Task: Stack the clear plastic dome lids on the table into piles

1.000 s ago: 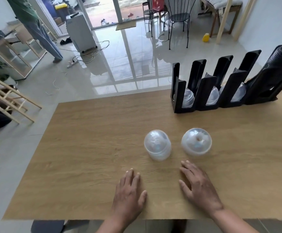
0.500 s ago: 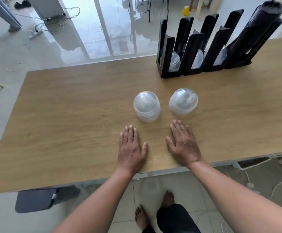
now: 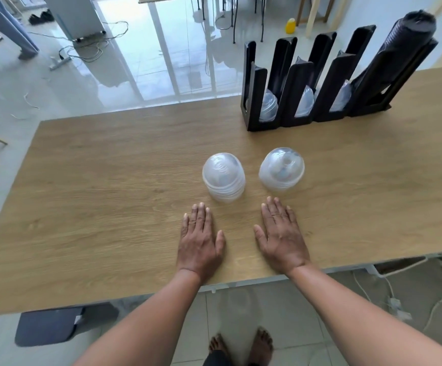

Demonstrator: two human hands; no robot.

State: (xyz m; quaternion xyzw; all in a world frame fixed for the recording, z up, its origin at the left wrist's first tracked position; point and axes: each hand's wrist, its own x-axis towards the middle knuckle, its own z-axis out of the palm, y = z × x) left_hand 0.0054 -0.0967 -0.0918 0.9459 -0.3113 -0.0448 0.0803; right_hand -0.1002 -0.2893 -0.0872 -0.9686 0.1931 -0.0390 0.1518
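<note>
1. A wooden table (image 3: pixel 82 207) with a light oak grain filled the middle of the frame, its near edge running across the lower part.
2. Beyond its far edge, glossy pale floor tiles (image 3: pixel 140 62) took up the upper left, with a white appliance (image 3: pixel 72 14) and loose cables (image 3: pixel 90 48) on them; a yellow bottle (image 3: pixel 290 25) stood on the floor at upper centre-right.
3. Two piles of clear dome lids stood at frame centre, near each other but apart: the left pile (image 3: pixel 224 177) and the right pile (image 3: pixel 282 169).
4. One black slotted rack (image 3: pixel 307 88) sat at upper right on the table; three of its slots showed clear lids, and a fourth held a dark roll (image 3: pixel 399 56).
5. Two hands lay flat, palms down, fingers straight, holding nothing: the left hand (image 3: pixel 200 243) just below the left pile, the right hand (image 3: pixel 282 236) just below the right pile, neither touching the lids.
6. Two bare feet (image 3: pixel 241 346) showed at bottom centre.
</note>
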